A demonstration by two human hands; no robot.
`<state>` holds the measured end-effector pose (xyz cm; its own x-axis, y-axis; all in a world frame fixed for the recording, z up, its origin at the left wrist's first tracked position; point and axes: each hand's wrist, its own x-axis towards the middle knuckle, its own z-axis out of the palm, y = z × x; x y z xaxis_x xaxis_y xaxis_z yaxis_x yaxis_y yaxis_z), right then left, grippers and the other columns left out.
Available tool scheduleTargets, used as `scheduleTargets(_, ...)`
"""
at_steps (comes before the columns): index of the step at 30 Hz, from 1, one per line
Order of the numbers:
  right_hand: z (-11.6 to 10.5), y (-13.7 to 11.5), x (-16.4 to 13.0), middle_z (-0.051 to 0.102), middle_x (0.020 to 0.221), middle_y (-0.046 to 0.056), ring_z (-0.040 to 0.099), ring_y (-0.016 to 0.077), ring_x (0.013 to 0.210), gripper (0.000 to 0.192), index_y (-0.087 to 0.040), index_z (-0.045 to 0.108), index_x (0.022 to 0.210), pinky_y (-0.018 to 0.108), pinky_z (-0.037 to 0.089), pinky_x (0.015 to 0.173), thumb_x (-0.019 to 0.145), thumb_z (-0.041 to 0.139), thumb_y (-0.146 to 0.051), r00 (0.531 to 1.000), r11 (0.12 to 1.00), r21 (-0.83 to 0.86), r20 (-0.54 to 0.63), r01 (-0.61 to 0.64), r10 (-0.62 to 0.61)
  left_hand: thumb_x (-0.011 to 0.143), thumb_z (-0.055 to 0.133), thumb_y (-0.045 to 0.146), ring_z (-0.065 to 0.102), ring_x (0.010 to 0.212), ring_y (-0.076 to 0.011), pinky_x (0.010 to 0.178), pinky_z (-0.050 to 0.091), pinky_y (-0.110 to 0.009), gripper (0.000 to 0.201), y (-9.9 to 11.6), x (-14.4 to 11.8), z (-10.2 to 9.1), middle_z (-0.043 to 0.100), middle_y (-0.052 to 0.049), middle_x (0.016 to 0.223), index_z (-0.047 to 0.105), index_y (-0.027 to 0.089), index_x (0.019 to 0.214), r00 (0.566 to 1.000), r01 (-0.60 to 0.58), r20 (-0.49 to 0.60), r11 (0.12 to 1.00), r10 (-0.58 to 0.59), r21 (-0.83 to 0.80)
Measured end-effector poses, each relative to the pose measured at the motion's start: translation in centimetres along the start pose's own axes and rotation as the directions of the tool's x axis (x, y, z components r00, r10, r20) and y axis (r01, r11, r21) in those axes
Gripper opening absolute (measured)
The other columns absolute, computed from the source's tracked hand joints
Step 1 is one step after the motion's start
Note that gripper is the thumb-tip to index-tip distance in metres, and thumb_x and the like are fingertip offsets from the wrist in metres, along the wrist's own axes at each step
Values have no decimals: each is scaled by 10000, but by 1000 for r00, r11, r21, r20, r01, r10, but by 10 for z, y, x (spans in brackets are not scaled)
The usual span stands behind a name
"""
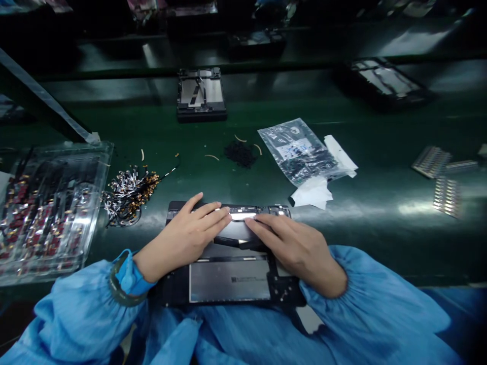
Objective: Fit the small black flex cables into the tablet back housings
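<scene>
Close to my body lies an opened tablet-like device [230, 281], its black frame and large silver battery plate exposed. My left hand [192, 228] rests over its upper left part, fingers stretched out and lying flat, thumb apart. On its upper right, my right hand [294, 243] has its fingers extended, with the fingertips down on the device. Between both sets of fingertips shows a bright white strip [243, 216] along the upper edge. Dark flat cables [239, 243] cross the device just below. What lies beneath my palms is hidden.
A clear plastic tray [45, 223] of small parts stands at left, beside a tangled pile of thin cables [131, 195]. Further back are a black parts heap [240, 153], a plastic bag [300, 152] and another opened device [201, 94]. Metal parts sheets [431, 162] lie at right.
</scene>
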<state>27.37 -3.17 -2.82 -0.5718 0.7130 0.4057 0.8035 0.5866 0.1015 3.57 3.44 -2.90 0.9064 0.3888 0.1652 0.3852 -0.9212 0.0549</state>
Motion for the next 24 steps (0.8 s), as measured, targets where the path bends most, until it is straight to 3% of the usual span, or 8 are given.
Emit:
scheduleTargets(15,-3,-1,6,683,939,110,605,188,737,296,-94,648,1039,296,459,583,919,382,-45,999,1000,0,31,11,-11,900,413,73,446,1273,-256,1098,289,-507,429,1,-1,1,538,-70,1363,468,144,1319,999,20,48,999,-19,-30)
scheduleTargets(19,-8,6,-4,666,1045,141,617,209,772,319,-87,643,1049,321,503,604,866,392,-17,999,999,-31,48,8,-6,917,416,99,466,1251,-237,1069,339,-461,375,-3,-2,-1,562,-65,1329,507,171,1273,999,41,13,995,-40,-96)
scheduleTargets(22,-15,13,-25,627,1146,154,637,221,907,336,-125,635,1054,331,542,712,821,421,-14,988,988,55,-53,-144,147,937,417,154,526,1154,-216,972,430,-400,281,-6,3,-4,598,-86,1230,563,172,1177,996,70,-35,979,-78,-193)
scheduleTargets(24,-17,14,-41,645,1096,135,646,218,938,275,-156,627,1064,328,546,764,849,474,-78,927,927,157,-106,-341,359,943,453,283,552,1061,-221,882,478,-373,284,-7,9,-2,595,-115,1164,553,143,1170,984,162,-41,962,-175,-218)
